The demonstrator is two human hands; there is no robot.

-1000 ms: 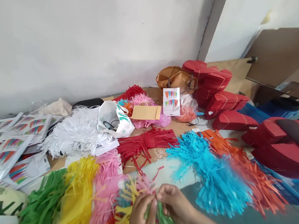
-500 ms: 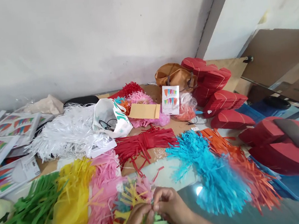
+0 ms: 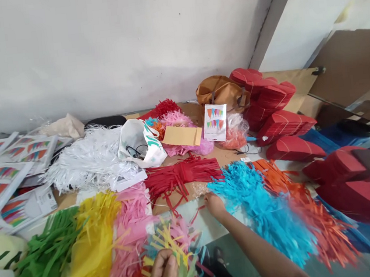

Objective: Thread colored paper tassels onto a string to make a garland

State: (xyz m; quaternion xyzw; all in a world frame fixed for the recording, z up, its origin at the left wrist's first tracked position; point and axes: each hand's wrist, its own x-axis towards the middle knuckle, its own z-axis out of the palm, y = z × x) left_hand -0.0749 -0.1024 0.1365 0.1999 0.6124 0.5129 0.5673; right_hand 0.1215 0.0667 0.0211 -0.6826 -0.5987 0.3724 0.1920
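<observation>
At the bottom centre my left hand (image 3: pixel 162 273) is closed, thumb against the curled fingers, on a multicoloured paper tassel garland (image 3: pixel 183 244). Its green, yellow, pink and blue strips spread around the fingers. My right hand (image 3: pixel 216 206) is stretched forward to the table, fingers bent down and together beside a small scatter of clear bits (image 3: pixel 199 189); whether one is between the fingertips I cannot make out. Just behind lies a red tassel bundle (image 3: pixel 182 174). A blue tassel bundle (image 3: pixel 257 201) lies to the right of the right hand.
Green (image 3: pixel 48 254), yellow (image 3: pixel 94 249) and pink tassel bundles (image 3: pixel 132 232) lie left, white strips (image 3: pixel 84 158) behind them. Printed packs (image 3: pixel 5 188) fill the far left. A white bag (image 3: pixel 142 143), brown bag (image 3: pixel 221 91), stacked red paper (image 3: pixel 283 128) and orange tassels (image 3: pixel 297 201) stand around.
My right hand has left my left hand and reached forward to the clear bits by the red bundle. My left hand stays low with the garland. The view has shifted slightly.
</observation>
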